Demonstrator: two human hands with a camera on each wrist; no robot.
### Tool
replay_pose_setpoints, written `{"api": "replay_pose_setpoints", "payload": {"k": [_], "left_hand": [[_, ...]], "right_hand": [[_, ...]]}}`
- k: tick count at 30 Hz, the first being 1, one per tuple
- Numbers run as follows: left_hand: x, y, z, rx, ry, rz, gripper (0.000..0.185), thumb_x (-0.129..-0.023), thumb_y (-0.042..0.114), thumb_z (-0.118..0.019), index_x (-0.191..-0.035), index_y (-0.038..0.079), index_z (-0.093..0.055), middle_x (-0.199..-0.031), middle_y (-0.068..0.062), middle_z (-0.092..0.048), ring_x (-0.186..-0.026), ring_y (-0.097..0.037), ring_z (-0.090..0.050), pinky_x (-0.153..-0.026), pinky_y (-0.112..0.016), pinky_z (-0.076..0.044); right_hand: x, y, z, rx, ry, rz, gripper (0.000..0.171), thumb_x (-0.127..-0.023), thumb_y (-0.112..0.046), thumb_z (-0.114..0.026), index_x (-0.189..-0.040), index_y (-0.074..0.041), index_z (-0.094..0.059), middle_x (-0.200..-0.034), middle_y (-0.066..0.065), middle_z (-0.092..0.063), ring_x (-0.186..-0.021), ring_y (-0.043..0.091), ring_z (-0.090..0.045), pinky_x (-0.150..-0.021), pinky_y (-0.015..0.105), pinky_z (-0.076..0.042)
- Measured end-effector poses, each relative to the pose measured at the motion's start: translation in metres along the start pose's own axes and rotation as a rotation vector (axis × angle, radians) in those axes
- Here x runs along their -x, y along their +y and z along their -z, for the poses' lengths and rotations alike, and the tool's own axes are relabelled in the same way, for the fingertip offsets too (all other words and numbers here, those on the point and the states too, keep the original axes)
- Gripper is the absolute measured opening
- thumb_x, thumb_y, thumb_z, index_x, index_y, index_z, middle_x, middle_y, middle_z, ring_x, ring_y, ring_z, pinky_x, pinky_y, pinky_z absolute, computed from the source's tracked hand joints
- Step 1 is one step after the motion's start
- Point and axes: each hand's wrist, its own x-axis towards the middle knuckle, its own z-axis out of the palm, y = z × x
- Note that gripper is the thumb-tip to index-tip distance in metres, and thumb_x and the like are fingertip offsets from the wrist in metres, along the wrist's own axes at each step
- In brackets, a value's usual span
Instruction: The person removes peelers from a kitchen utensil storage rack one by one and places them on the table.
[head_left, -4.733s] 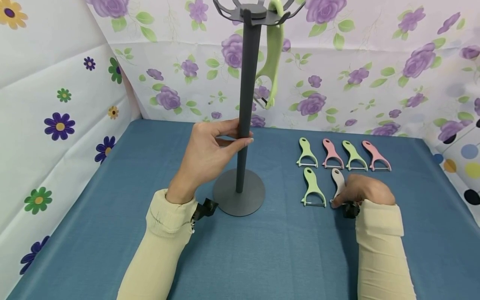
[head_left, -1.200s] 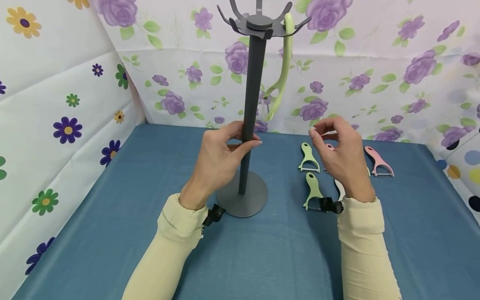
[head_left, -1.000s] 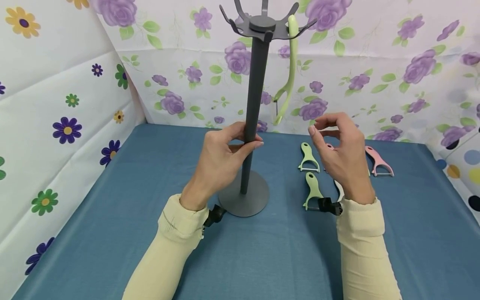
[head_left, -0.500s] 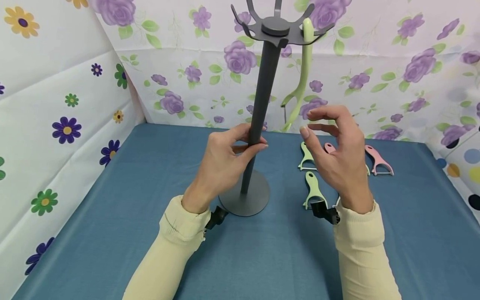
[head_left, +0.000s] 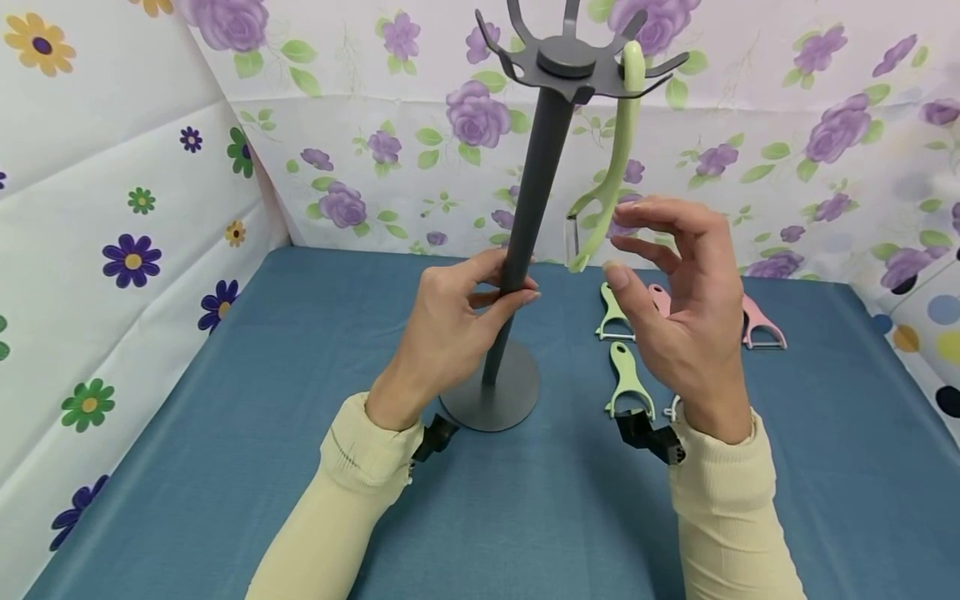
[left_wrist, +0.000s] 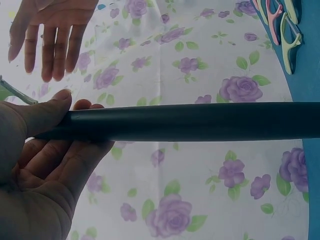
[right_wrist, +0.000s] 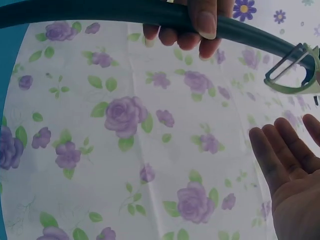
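My left hand (head_left: 450,321) grips the grey pole of the hook stand (head_left: 531,208) about halfway up, thumb on the near side and fingers curled round the far side; the left wrist view shows the pole lying across my thumb and fingers. The stand leans to the right from its round base (head_left: 491,398), which sits on the blue tablecloth (head_left: 225,400). From one of the hooks at the stand's top hangs a green peeler (head_left: 611,171), blade end down, just beside the pole. My right hand (head_left: 678,296) is raised in the air with palm turned left, fingers spread and only slightly bent, holding nothing; its fingertips are near the lower end of the hanging peeler but apart from it, as the right wrist view also shows. On the cloth behind and below my right hand lie more peelers: a green one (head_left: 628,385) nearest me, another green one (head_left: 613,310) beyond it, a pink one (head_left: 759,323) to the right, and parts of others hidden by my hand. Floral sheeting (head_left: 787,150) walls the space at the back and sides.
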Motion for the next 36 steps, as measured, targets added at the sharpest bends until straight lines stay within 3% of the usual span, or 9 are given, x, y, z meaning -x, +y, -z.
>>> {"api": "replay_pose_setpoints", "payload": {"k": [10,19,24,36], "left_hand": [[-0.001,0.003,-0.002,-0.004,-0.013,0.001,0.024,-0.096,0.011,-0.072,-0.118,0.005,-0.070,-0.099,-0.006,-0.076,-0.097,-0.012,-0.074,-0.089,-0.024,-0.061],[0.000,0.006,-0.002,-0.009,-0.030,-0.001,0.024,-0.095,0.011,-0.072,-0.119,0.005,-0.070,-0.099,-0.006,-0.075,-0.097,-0.012,-0.074,-0.089,-0.025,-0.062],[0.001,0.007,-0.002,-0.009,-0.034,-0.002,0.025,-0.095,0.011,-0.072,-0.119,0.005,-0.070,-0.099,-0.006,-0.075,-0.097,-0.012,-0.074,-0.089,-0.025,-0.062],[0.000,0.006,-0.003,-0.013,-0.029,-0.006,0.023,-0.096,0.011,-0.071,-0.118,0.005,-0.070,-0.099,-0.006,-0.075,-0.097,-0.012,-0.074,-0.090,-0.025,-0.061]], "right_hand": [[0.000,-0.012,-0.003,-0.100,-0.041,-0.033,0.077,-0.089,-0.034,-0.081,-0.146,0.002,-0.043,-0.146,0.010,-0.051,-0.137,0.032,-0.050,-0.114,0.037,-0.048],[0.000,-0.017,-0.014,-0.230,-0.086,0.011,0.086,-0.089,-0.035,-0.080,-0.151,0.001,-0.032,-0.148,0.018,-0.052,-0.136,0.036,-0.051,-0.114,0.043,-0.048],[0.000,-0.017,-0.019,-0.227,-0.076,0.027,0.085,-0.092,-0.031,-0.077,-0.153,0.001,-0.027,-0.142,0.019,-0.054,-0.138,0.037,-0.050,-0.116,0.048,-0.047],[0.000,-0.017,-0.015,-0.231,0.009,0.045,0.080,-0.091,-0.019,-0.080,-0.152,0.003,-0.034,-0.137,0.022,-0.053,-0.128,0.039,-0.053,-0.110,0.043,-0.049]]}}
